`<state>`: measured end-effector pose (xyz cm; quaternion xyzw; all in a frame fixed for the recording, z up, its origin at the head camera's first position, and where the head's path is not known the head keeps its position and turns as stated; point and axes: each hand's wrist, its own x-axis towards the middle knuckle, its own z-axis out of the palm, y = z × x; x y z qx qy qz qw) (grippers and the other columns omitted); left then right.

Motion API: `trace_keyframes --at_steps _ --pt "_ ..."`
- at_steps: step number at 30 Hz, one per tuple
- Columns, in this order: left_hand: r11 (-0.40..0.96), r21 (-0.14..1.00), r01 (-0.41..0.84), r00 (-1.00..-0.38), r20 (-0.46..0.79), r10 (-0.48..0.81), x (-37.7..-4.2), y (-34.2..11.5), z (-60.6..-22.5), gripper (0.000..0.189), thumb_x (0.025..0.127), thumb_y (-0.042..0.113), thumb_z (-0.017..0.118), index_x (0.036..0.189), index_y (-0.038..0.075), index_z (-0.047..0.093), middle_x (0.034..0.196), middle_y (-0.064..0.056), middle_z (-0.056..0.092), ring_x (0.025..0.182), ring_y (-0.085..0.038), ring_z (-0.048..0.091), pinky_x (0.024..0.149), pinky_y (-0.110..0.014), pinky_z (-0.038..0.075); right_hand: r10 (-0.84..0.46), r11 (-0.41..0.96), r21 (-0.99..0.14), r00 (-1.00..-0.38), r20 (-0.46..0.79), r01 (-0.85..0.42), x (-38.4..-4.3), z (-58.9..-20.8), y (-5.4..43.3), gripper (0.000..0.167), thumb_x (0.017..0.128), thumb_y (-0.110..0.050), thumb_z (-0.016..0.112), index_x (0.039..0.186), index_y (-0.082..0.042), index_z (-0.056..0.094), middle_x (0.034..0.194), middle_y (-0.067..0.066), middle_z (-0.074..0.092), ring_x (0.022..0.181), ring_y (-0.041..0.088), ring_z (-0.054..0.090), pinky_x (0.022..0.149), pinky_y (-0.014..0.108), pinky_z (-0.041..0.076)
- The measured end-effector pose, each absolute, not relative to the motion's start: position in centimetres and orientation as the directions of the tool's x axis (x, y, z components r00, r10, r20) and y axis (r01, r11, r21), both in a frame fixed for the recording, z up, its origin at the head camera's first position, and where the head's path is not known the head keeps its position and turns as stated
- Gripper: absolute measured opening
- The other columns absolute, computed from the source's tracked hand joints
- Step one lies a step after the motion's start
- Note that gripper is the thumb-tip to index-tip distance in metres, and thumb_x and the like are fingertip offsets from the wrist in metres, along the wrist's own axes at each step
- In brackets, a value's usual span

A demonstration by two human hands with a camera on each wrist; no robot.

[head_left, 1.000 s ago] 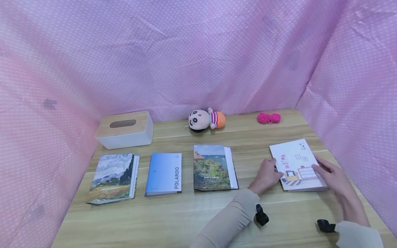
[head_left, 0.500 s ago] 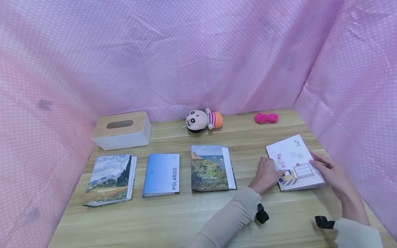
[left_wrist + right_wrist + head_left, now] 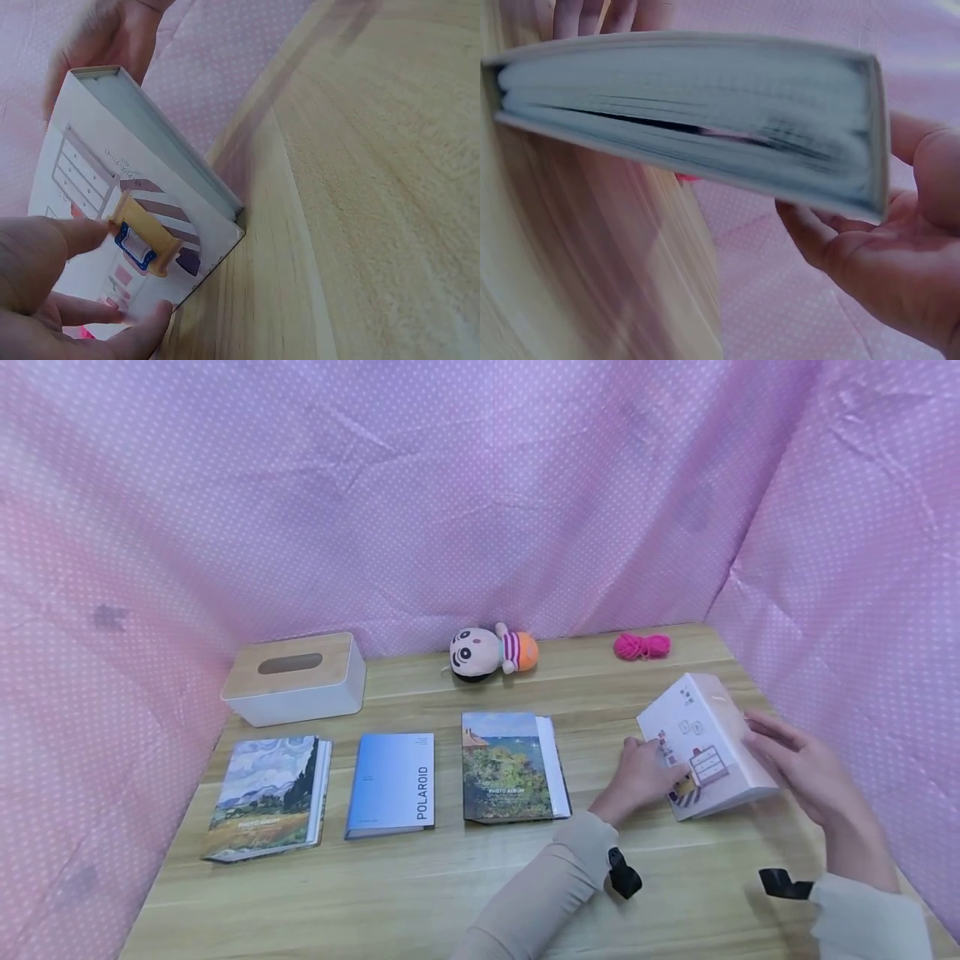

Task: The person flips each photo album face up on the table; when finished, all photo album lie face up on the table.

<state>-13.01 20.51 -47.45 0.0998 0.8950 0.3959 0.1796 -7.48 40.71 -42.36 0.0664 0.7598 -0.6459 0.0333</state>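
Observation:
A thick photo album (image 3: pixel 708 747) with a white cover, drawn with furniture, stands tilted on its left edge at the right of the table. In the right wrist view its page block (image 3: pixel 705 112) faces me. The right hand (image 3: pixel 802 768) grips the raised spine side, thumb on one side and fingers beneath. Against the sloping cover and its lower edge, the left hand (image 3: pixel 641 777) rests its thumb and fingers. The left wrist view shows these fingers (image 3: pixel 82 307) spread on the cover, beside a printed yellow chair. The album's underside is hidden in the head view.
Leftward lie a landscape photo album (image 3: pixel 502 768), a blue Polaroid album (image 3: pixel 392 781) and another painted album (image 3: pixel 262 797). Along the back are a tissue box (image 3: pixel 300 693), a plush doll (image 3: pixel 495 652) and pink yarn (image 3: pixel 642 647). Pink dotted curtain (image 3: pixel 480 510) encloses the wooden table (image 3: pixel 375 893).
The right hand has raised the spine side of the white album, tilting it from nearly flat toward the left. The left hand stays at its left edge. The other things stay put.

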Motion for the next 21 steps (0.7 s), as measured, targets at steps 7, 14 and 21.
trace_keyframes --at_steps 7,14,21 --pt "0.484 0.875 0.033 -0.890 -0.194 0.412 -12.9 18.6 -46.3 0.062 0.093 0.056 0.049 0.147 0.028 0.037 0.132 0.002 0.046 0.116 -0.012 0.051 0.097 -0.032 0.048 -0.083 -0.050 -0.999 -0.996 0.025 -0.021 -8.2 -42.1 38.7 0.044 0.099 -0.007 0.049 0.143 -0.005 0.043 0.123 -0.015 0.058 0.104 -0.002 0.060 0.079 0.017 0.053" --pt "0.353 0.930 0.104 -0.900 -0.064 0.432 -12.8 17.3 -44.7 0.065 0.093 0.059 0.045 0.149 0.029 0.031 0.139 0.000 0.044 0.125 -0.012 0.046 0.102 -0.036 0.043 -0.138 -0.079 -0.993 -0.986 0.094 -0.084 -8.5 -42.1 37.1 0.044 0.100 -0.003 0.045 0.143 -0.002 0.040 0.124 -0.007 0.060 0.103 0.005 0.062 0.080 0.020 0.054" --pt "0.387 0.906 0.174 -0.912 0.000 0.411 -12.7 16.4 -44.2 0.071 0.092 0.058 0.049 0.152 0.030 0.022 0.147 0.003 0.038 0.129 -0.011 0.044 0.105 -0.035 0.041 -0.189 -0.062 -0.996 -0.979 0.078 -0.068 -8.7 -42.3 36.4 0.047 0.101 -0.008 0.043 0.147 -0.002 0.032 0.130 -0.012 0.054 0.109 0.002 0.059 0.083 0.019 0.053"
